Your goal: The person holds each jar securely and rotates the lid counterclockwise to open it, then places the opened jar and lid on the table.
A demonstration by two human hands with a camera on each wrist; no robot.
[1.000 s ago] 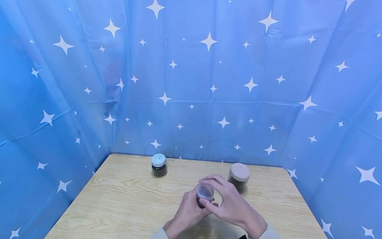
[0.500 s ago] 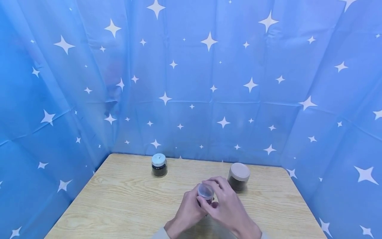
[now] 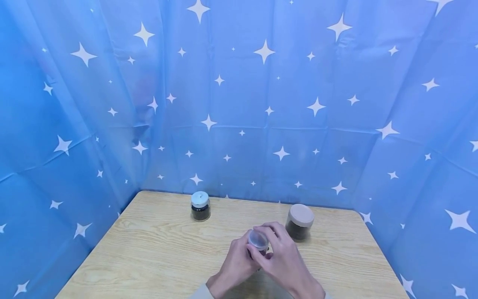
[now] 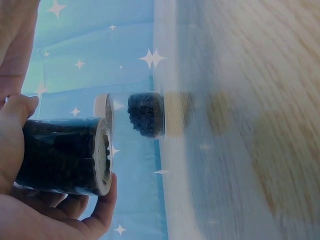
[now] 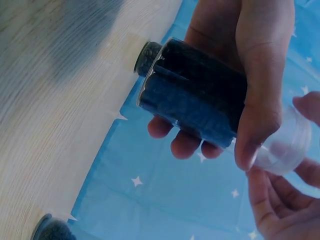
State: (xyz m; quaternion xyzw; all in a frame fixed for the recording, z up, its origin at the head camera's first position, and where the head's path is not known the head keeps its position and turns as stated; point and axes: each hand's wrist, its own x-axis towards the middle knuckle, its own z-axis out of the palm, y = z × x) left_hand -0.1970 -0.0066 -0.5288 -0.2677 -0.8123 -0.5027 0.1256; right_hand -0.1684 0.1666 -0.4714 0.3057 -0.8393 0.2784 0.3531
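A jar packed with dark contents (image 5: 195, 95) is gripped round its body by my left hand (image 3: 236, 261). Its translucent lid (image 3: 257, 239) faces up toward the head camera. The fingers and thumb of my right hand (image 3: 286, 259) hold that lid from both sides. In the right wrist view the lid shows as a clear cap between the two hands, and the left thumb lies along the jar near it. The left wrist view shows the jar's base (image 4: 103, 162) held over the wooden table (image 4: 250, 125).
A jar with a pale blue lid (image 3: 200, 199) stands at the back left of the table. Another jar, with a beige lid (image 3: 301, 215) and dark contents, stands at the back right, just beyond my right hand. A blue star-patterned curtain (image 3: 239, 91) encloses the table.
My right hand has turned slightly at the lid, its wrist shifting left and down and its fingers drawing closer round it. The left hand keeps its hold on the jar.
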